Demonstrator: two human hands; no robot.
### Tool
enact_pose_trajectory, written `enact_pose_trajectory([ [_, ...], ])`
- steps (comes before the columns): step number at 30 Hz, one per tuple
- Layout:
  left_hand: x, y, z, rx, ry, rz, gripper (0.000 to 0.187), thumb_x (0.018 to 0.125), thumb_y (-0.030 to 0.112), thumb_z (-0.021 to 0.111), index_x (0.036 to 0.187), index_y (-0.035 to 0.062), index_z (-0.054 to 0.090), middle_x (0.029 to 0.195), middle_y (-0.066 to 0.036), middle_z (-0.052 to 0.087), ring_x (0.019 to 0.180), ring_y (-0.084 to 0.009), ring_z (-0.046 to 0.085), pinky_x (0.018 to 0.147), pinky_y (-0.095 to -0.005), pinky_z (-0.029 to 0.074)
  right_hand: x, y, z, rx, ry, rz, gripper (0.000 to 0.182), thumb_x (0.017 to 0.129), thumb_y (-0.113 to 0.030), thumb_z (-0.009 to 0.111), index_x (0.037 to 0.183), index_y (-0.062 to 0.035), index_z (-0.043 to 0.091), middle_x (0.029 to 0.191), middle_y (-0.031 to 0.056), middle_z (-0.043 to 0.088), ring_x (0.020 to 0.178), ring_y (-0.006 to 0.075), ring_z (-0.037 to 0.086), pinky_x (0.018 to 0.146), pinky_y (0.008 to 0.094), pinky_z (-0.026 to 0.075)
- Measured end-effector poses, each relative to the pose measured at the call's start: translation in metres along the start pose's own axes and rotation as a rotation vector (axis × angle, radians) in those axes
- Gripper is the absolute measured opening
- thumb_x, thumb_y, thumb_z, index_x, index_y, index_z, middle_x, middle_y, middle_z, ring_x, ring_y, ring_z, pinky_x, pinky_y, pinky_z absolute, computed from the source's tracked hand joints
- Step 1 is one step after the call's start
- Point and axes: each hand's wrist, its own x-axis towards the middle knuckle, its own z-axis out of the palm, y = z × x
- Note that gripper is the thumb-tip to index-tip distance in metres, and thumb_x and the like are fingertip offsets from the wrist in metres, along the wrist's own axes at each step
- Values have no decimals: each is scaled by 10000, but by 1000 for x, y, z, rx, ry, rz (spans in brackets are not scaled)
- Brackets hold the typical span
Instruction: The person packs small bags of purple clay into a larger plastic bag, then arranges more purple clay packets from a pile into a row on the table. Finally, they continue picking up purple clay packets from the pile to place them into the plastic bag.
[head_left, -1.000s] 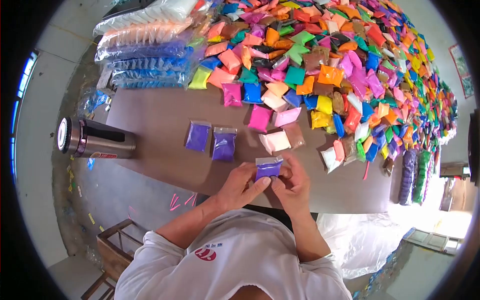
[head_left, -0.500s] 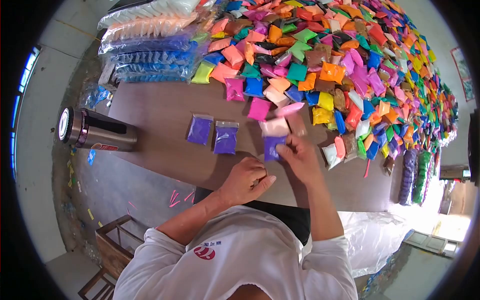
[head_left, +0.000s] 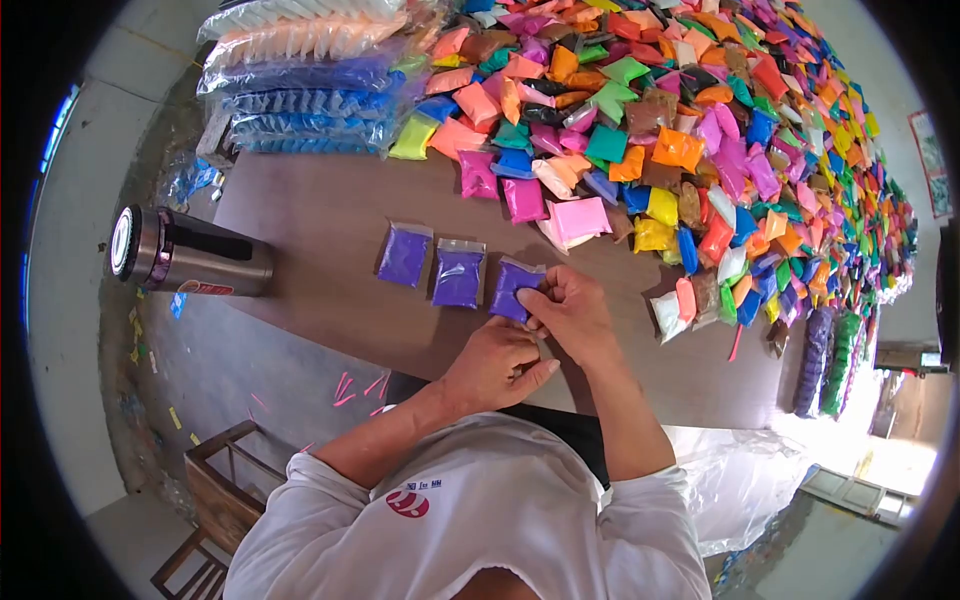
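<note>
My right hand pinches a small clear bag of purple clay-like material by its right side, just over the brown table. Close against the lower edge of that bag is my left hand, its fingers curled in and its thumb pointing right; whatever lies inside those fingers is hidden. Two more purple bags, a left one and a middle one, lie flat in a row to the left of the held one. Beyond the hands, a pink bag rests on a paler one at the pile's near edge.
A large heap of multicoloured bags covers the far and right side of the table. Stacked strips of blue and peach bags stand at the back left. A steel flask lies at the left edge. A wooden stool stands below.
My right hand has brought the purple bag left and nearer to my left hand, beside the other two. The pink bag, blurred before, now lies still. My left hand has barely moved.
</note>
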Motion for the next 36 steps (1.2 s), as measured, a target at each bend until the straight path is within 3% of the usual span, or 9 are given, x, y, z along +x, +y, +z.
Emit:
enact_pose_trajectory([
  [5,2,0,5,-6,112,103,408,864,164,709,559,46,465,566,-104,474,591,-314,521,776,-389,470,3,-15,3,-204,37,50,231,878,-152,747,818,6,589,660,61,637,529,79,601,434,240,475],
  [11,4,5,7,-11,145,91,364,830,93,703,561,41,465,574,-106,491,576,-319,519,735,-396,468,0,-6,6,-605,196,-228,303,811,-218,789,770,-6,577,671,104,632,598,176,654,541,345,512],
  [16,3,7,8,0,172,58,250,835,75,687,625,22,563,619,-105,558,646,-328,563,729,-404,467,-9,-7,15,-414,191,-260,288,821,-251,774,791,-20,606,707,130,647,655,260,663,588,394,506],
  [17,2,3,6,44,123,71,172,833,97,688,697,22,616,676,-111,616,665,-345,592,720,-411,482,-6,-6,16,-382,183,-280,286,827,-258,769,795,-21,613,713,132,652,656,272,662,588,398,506],
  [23,1,5,9,43,120,45,186,807,64,691,657,21,591,651,-128,599,675,-358,585,708,-420,477,5,3,17,-546,125,-367,254,853,-268,735,871,-30,649,792,151,682,711,346,666,646,436,523],
  [29,3,11,13,90,174,101,212,802,59,690,642,9,559,655,-133,592,670,-346,584,695,-417,467,5,6,13,-519,96,-395,217,862,-241,721,878,-35,656,799,161,677,727,347,672,660,433,528],
  [36,1,12,16,190,143,99,260,814,59,695,617,4,534,633,-122,576,652,-324,572,757,-400,499,-33,6,-14,-301,181,-486,163,882,-184,697,894,-24,665,800,159,673,707,298,672,644,363,520],
])
